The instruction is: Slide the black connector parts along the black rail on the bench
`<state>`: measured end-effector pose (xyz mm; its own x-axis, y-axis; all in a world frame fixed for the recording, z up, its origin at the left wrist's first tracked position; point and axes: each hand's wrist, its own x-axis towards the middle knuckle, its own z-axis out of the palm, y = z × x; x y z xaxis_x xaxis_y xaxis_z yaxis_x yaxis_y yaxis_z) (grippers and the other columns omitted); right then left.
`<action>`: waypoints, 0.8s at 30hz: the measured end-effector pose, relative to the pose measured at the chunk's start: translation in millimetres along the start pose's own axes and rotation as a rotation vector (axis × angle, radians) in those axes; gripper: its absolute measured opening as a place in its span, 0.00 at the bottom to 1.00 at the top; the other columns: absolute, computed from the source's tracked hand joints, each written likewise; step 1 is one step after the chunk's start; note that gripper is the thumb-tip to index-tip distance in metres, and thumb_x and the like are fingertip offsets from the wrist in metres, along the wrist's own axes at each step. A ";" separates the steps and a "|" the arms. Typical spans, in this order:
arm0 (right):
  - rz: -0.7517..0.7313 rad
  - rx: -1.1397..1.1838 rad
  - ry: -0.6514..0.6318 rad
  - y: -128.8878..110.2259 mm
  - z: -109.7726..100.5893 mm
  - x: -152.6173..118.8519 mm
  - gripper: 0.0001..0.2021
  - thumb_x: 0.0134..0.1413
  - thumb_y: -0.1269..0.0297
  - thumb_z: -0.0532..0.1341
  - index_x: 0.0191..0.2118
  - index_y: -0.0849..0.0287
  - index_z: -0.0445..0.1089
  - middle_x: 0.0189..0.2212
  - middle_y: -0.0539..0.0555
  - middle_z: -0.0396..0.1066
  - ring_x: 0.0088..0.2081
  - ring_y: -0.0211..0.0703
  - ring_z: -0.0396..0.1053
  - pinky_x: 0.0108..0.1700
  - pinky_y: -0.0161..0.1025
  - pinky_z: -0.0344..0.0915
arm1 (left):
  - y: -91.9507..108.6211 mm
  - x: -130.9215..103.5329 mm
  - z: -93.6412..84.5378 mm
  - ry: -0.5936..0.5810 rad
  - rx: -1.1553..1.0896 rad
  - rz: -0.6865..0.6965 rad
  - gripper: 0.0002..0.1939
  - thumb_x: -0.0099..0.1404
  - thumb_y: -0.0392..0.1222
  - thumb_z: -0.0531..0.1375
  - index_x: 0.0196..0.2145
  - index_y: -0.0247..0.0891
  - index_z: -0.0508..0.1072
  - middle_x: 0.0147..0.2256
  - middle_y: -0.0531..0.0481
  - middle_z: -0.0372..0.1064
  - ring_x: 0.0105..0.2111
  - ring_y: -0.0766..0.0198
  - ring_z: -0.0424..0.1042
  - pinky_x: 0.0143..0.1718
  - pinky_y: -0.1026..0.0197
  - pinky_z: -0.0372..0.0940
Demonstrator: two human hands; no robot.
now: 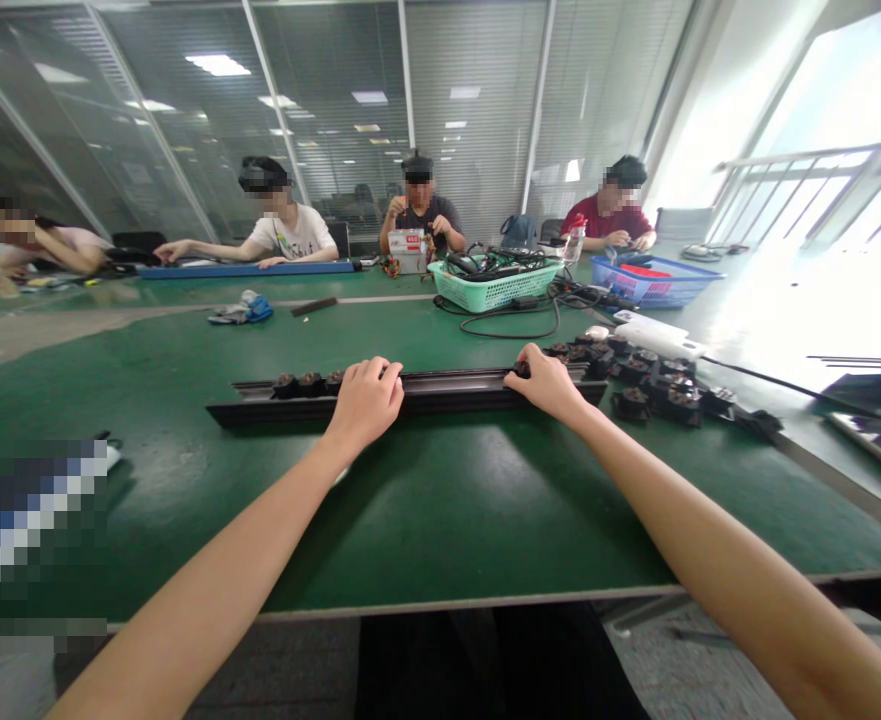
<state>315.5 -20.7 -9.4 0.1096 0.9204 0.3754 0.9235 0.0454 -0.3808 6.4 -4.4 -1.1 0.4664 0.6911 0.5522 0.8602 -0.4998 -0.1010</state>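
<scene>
A long black metal rail (440,403) with an open channel lies crosswise on the green table (440,520). Several small black modules with copper-coloured parts on top (309,383) sit in a row in its left half. My left hand (369,398) is closed at the right end of that row, its fingers curled over a dark piece that they mostly cover. Near the rail's right end, my right hand (551,385) pinches a small black module (521,369) at the channel. Between my hands the grey inside of the channel shows.
More loose black modules (680,398) are heaped right of the rail, beside a white power strip (657,335) with a black cable. A green basket of cables (496,288), a blue basket (654,285) and gloves (243,308) lie farther back. Several people work across the table.
</scene>
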 end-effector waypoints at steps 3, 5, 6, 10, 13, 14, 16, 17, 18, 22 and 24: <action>0.001 0.000 -0.002 0.5 -1.4 0.0 0.12 0.56 0.57 0.60 0.44 0.55 0.65 0.36 0.56 0.76 0.39 0.52 0.71 0.42 0.41 0.59 | -0.1 0.1 0.3 -0.003 0.001 0.002 0.21 0.74 0.40 0.47 0.54 0.35 0.75 0.48 0.37 0.71 0.47 0.48 0.70 0.54 0.45 0.62; 0.006 -0.004 -0.009 1.7 -3.4 0.2 0.12 0.56 0.56 0.60 0.43 0.54 0.65 0.35 0.55 0.75 0.38 0.52 0.71 0.42 0.41 0.58 | -0.1 0.2 0.5 -0.007 0.007 0.001 0.21 0.74 0.40 0.47 0.54 0.34 0.75 0.48 0.37 0.71 0.48 0.48 0.70 0.54 0.46 0.62; 0.010 -0.007 -0.015 2.5 -4.5 0.4 0.12 0.55 0.55 0.60 0.43 0.54 0.66 0.35 0.54 0.75 0.38 0.51 0.71 0.42 0.41 0.58 | -0.1 0.2 0.6 -0.009 0.011 0.000 0.21 0.74 0.40 0.47 0.54 0.33 0.75 0.48 0.36 0.71 0.48 0.48 0.70 0.54 0.46 0.62; 0.025 -0.002 -0.039 5.5 -7.6 1.7 0.13 0.54 0.53 0.61 0.42 0.53 0.67 0.33 0.52 0.74 0.36 0.49 0.69 0.40 0.40 0.57 | -0.3 0.1 0.8 -0.004 0.014 0.003 0.21 0.74 0.40 0.47 0.54 0.34 0.75 0.48 0.37 0.71 0.48 0.48 0.70 0.53 0.46 0.62; 0.045 0.026 -0.052 5.4 -7.4 2.0 0.14 0.54 0.53 0.61 0.43 0.53 0.67 0.32 0.51 0.73 0.35 0.48 0.69 0.39 0.39 0.57 | -0.4 0.1 0.8 -0.003 0.010 0.005 0.20 0.74 0.40 0.47 0.54 0.34 0.75 0.48 0.37 0.71 0.48 0.48 0.70 0.53 0.46 0.62; 0.050 0.032 -0.053 4.9 -7.0 1.8 0.14 0.54 0.53 0.61 0.43 0.53 0.67 0.32 0.51 0.73 0.35 0.48 0.69 0.39 0.39 0.56 | -0.4 0.2 0.7 -0.005 0.011 0.004 0.21 0.74 0.40 0.47 0.54 0.33 0.75 0.48 0.36 0.71 0.48 0.48 0.70 0.53 0.46 0.62; 0.055 0.033 -0.044 3.7 -6.0 1.4 0.14 0.54 0.53 0.61 0.43 0.53 0.67 0.33 0.52 0.74 0.36 0.49 0.69 0.40 0.40 0.56 | -0.2 0.3 0.4 -0.009 0.016 0.001 0.21 0.74 0.40 0.47 0.54 0.32 0.75 0.48 0.36 0.72 0.48 0.47 0.70 0.53 0.46 0.62; 0.056 0.031 -0.037 3.1 -5.5 1.2 0.13 0.54 0.53 0.61 0.43 0.53 0.67 0.34 0.52 0.74 0.36 0.49 0.69 0.40 0.40 0.56 | -0.1 0.3 0.2 -0.010 0.017 0.000 0.21 0.74 0.40 0.47 0.55 0.32 0.75 0.48 0.36 0.72 0.48 0.47 0.70 0.53 0.46 0.62; 0.058 0.028 -0.033 2.6 -5.1 1.1 0.13 0.54 0.53 0.61 0.43 0.53 0.67 0.34 0.52 0.74 0.37 0.50 0.69 0.41 0.40 0.57 | 0.0 0.3 0.1 -0.012 0.018 0.000 0.21 0.74 0.40 0.47 0.55 0.32 0.75 0.48 0.36 0.72 0.48 0.47 0.70 0.53 0.46 0.62; 0.066 0.017 -0.027 2.1 -4.1 1.0 0.13 0.54 0.53 0.61 0.43 0.53 0.67 0.34 0.52 0.74 0.38 0.51 0.70 0.42 0.42 0.57 | 0.0 0.4 -0.1 -0.014 0.019 0.001 0.21 0.75 0.40 0.47 0.55 0.32 0.75 0.48 0.36 0.71 0.48 0.47 0.70 0.53 0.46 0.62; 0.067 0.014 -0.022 2.2 -4.1 1.1 0.13 0.54 0.54 0.61 0.42 0.53 0.66 0.34 0.53 0.74 0.39 0.51 0.70 0.42 0.41 0.57 | -0.2 0.4 0.1 -0.013 0.021 0.001 0.21 0.75 0.40 0.47 0.55 0.32 0.75 0.48 0.36 0.71 0.48 0.48 0.70 0.54 0.46 0.62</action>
<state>319.2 -21.2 -6.4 0.1631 0.9297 0.3303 0.9090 -0.0114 -0.4167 6.5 -4.0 -1.0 0.4696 0.6977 0.5410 0.8639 -0.4894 -0.1189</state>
